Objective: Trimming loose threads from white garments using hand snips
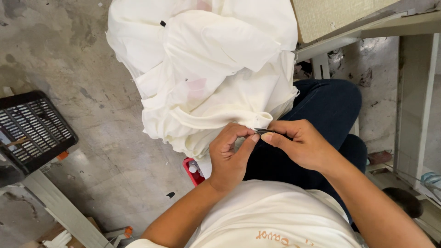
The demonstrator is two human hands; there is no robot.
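Cream shirt fabric (275,216) on the person's own chest is filling the bottom of the head view, with both bare forearms reaching forward from it. Just beyond, the left hand (229,156) is curling its fingers (229,138) inward, thumb and forefinger pinching together on the folded edge of a white garment (206,69). The right hand (301,144) is meeting it from the other side, its thumb and forefinger pressing together on a small dark metal tool (264,132), which is lying against the same edge; whether it is a thread clipper or tweezers cannot be told. The two hands are almost touching at the fingertips.

That white garment is spilling in a large crumpled heap over the person's lap and hanging toward the concrete floor (92,92), covering part of the dark blue trousers (326,108). A black plastic crate (32,128) is sitting on the floor at the left, well apart from the hands. A small red container (193,171) is peeking out beside the left wrist. A pale table frame (367,32) is crossing the upper right.
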